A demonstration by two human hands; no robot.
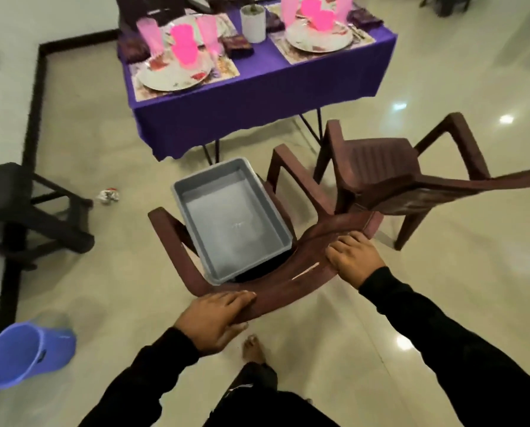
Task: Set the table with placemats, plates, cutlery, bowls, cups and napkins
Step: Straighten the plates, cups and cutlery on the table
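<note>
Both hands, left (217,318) and right (354,261), grip the chair (288,282) back; the set table (257,97) stands at twelve o'clock. Tilting the chair could slide off the bin (231,217).

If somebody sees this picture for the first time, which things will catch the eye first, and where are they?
Nearest, both hands, the left hand and the right hand, grip the backrest of a brown plastic chair whose seat carries an empty grey tub. At the top stands the table with a purple cloth, laid with plates and bright pink cups. A blue bucket lies at the lower left.
</note>
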